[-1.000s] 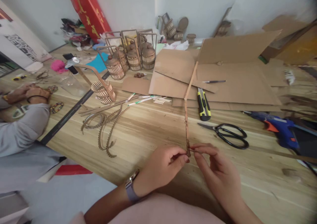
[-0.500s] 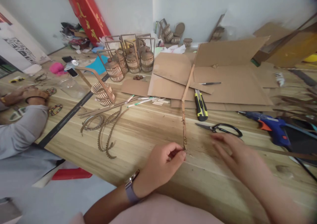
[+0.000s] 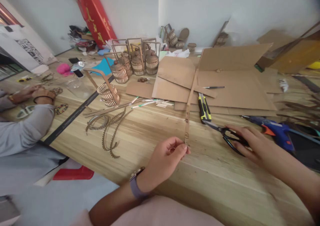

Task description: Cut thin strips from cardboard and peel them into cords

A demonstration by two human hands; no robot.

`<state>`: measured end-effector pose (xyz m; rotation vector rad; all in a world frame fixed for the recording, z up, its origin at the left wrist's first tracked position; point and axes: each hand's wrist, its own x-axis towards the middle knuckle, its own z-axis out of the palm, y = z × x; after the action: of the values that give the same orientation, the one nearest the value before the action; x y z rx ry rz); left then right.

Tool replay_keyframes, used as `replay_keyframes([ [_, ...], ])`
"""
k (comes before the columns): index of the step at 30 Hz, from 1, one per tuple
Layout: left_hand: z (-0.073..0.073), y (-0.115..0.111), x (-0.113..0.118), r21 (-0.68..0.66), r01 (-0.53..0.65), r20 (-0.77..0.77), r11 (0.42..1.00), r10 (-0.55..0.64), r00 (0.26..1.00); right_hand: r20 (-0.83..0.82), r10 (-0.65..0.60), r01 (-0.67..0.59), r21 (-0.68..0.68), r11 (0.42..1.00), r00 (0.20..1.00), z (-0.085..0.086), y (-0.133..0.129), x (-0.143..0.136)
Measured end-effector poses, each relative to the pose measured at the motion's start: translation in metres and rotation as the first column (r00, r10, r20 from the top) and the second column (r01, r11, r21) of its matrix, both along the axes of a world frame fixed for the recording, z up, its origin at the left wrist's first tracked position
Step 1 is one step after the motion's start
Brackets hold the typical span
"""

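Note:
My left hand (image 3: 166,159) pinches the near end of a long narrow cardboard strip (image 3: 187,119), which stretches away from me towards the cardboard sheets. Black-handled scissors (image 3: 226,134) are in my right hand (image 3: 252,144), whose fingers are around the handle loops. Their blades point left, with the tip by the lower end of a yellow and black utility knife (image 3: 204,109). Several toothed brown strips (image 3: 106,132) lie curled on the wooden table left of my hands.
Flat cardboard sheets (image 3: 232,86) cover the back middle. A blue glue gun (image 3: 277,132) lies at the right. Several small woven baskets with tall handles (image 3: 137,64) stand at the back; one basket (image 3: 108,94) is nearer. Another person's hands (image 3: 42,94) rest at the left edge.
My right hand has taken hold of the scissors and turned them slightly. My left hand still pinches the strip. The view has shifted a little.

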<state>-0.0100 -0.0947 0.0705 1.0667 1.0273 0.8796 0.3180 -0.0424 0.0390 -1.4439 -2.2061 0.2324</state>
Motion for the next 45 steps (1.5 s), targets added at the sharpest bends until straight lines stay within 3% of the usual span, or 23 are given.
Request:
replay_keyframes([
  [3,0.0,0.003,0.002,-0.016,-0.025,0.044,1.0,0.026,0.999,-0.015,0.078,-0.079,-0.036,0.996,0.997,0.016,-0.023,-0.022],
  [5,0.0,0.003,0.002,-0.008,-0.041,0.035,0.999,0.041,0.999,0.013,0.091,-0.089,-0.105,0.99,0.996,0.016,-0.039,-0.033],
  [9,0.0,-0.001,0.0,0.081,-0.053,-0.125,0.995,0.063,0.99,0.11,0.04,-0.02,-0.18,0.983,0.993,-0.009,-0.063,-0.037],
  [12,0.0,-0.006,-0.001,0.217,-0.011,-0.226,0.976,0.061,0.972,0.15,0.072,-0.039,-0.21,0.977,0.986,-0.02,-0.071,-0.037],
  [14,0.001,-0.008,0.0,0.335,0.03,-0.277,0.942,0.068,0.958,0.158,0.089,-0.07,-0.118,0.991,0.983,-0.014,-0.072,-0.046],
  [17,0.002,-0.009,0.002,0.431,0.106,-0.326,0.896,0.046,0.944,0.076,0.104,-0.11,0.092,0.99,0.992,0.008,-0.071,-0.074],
  [20,0.002,-0.009,0.003,0.451,0.171,-0.316,0.876,-0.022,0.948,-0.154,0.14,-0.11,0.191,0.975,0.978,0.028,-0.07,-0.108],
  [23,0.001,-0.008,0.002,0.482,0.19,-0.29,0.855,-0.048,0.956,-0.33,0.173,-0.109,0.203,0.973,0.928,0.033,-0.069,-0.131],
  [27,-0.005,-0.008,0.0,0.506,0.188,-0.283,0.842,-0.044,0.958,-0.497,0.042,-0.009,0.069,0.998,0.867,0.025,-0.07,-0.141],
  [32,-0.01,-0.007,-0.001,0.528,0.19,-0.256,0.828,-0.058,0.965,-0.703,-0.236,0.121,-0.21,0.97,0.671,0.012,-0.071,-0.143],
  [35,-0.009,-0.006,-0.002,0.511,0.207,-0.268,0.834,-0.074,0.961,-0.744,-0.292,0.156,-0.249,0.956,0.601,0.009,-0.071,-0.146],
  [41,-0.003,-0.005,-0.003,0.307,0.214,-0.342,0.927,-0.103,0.934,-0.611,-0.135,0.193,0.031,0.981,0.78,0.007,-0.078,-0.153],
  [45,-0.005,-0.004,0.0,0.119,0.187,-0.235,0.975,-0.156,0.96,-0.549,-0.08,0.16,0.098,0.982,0.832,0.0,-0.081,-0.154],
])
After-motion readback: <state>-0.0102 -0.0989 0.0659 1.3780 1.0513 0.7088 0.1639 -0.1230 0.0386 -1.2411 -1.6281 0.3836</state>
